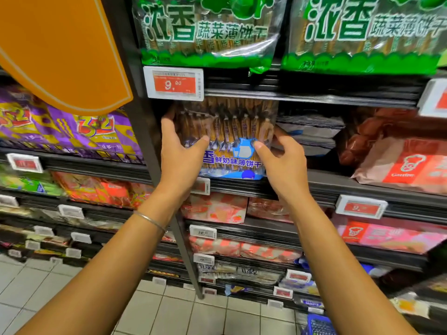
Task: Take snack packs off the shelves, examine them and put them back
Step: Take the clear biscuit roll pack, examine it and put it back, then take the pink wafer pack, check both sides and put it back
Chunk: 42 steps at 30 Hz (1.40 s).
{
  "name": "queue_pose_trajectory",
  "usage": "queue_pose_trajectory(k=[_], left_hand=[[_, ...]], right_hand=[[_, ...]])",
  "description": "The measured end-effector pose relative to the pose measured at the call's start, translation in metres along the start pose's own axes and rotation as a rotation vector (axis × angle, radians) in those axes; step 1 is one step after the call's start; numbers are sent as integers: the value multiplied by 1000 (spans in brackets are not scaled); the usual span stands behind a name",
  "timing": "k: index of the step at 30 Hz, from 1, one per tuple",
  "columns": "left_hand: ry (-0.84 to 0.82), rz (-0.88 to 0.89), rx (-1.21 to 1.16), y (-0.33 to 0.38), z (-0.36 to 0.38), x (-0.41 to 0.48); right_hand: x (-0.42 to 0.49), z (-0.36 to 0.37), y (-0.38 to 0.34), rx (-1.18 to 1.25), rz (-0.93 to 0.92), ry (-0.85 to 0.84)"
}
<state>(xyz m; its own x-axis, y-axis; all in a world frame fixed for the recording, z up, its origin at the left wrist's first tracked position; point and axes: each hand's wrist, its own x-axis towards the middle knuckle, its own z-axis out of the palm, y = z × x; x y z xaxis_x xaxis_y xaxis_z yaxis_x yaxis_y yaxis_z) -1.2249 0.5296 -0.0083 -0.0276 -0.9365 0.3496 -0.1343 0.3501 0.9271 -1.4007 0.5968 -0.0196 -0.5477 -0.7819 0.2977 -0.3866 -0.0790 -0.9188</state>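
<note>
A clear snack pack with blue print (229, 146), full of thin biscuit sticks, stands on the middle shelf (242, 187), partly under the shelf above. My left hand (180, 153) holds its left side, fingers round the edge and thumb across the front. My right hand (283, 160) holds its right side, thumb on the front near the blue jug picture, fingers behind the edge. The pack's top is in shadow.
Green biscuit packs (208, 30) fill the shelf above, with a red price tag (174, 83) below them. An orange sign (60, 49) hangs at upper left. Purple packs (72, 131) lie left of a grey upright post (145, 131); red packs (399, 160) lie right. Pink packs sit lower.
</note>
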Motion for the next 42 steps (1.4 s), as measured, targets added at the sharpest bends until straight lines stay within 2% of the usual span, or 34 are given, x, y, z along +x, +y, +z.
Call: queue_pose_trajectory(k=[8,12,18,20,25,27,32,37,39,42], left_hand=[[-104,-29,72,-14,-3,-10],[-147,-181,-69,-9,-2,-11],[-277,-238,-201,-9,-12,-2],[-279,-279,-304,-11,-19,2],[-293,-373,-341,-8,-27,-1],[-287,-370,-364,-11,-25,-6],[-273,-349,-412,-12,-14,-8],[-304,-306,-432,-14,-12,-12],[-268,-291,-436,-14,-15,-15],[-113,-308,-390,-16,-17,-24]], right_hand=[[-11,-7,6,16,-34,16],[-13,-9,8,22,-36,13],[-8,-12,9,27,17,40],[-9,-15,9,49,29,45],[-21,-20,17,245,101,44],[-26,-17,20,349,156,16],[-31,-10,21,359,178,36],[-36,-8,20,468,203,35],[-40,-11,15,472,219,42],[-50,-17,11,443,236,63]])
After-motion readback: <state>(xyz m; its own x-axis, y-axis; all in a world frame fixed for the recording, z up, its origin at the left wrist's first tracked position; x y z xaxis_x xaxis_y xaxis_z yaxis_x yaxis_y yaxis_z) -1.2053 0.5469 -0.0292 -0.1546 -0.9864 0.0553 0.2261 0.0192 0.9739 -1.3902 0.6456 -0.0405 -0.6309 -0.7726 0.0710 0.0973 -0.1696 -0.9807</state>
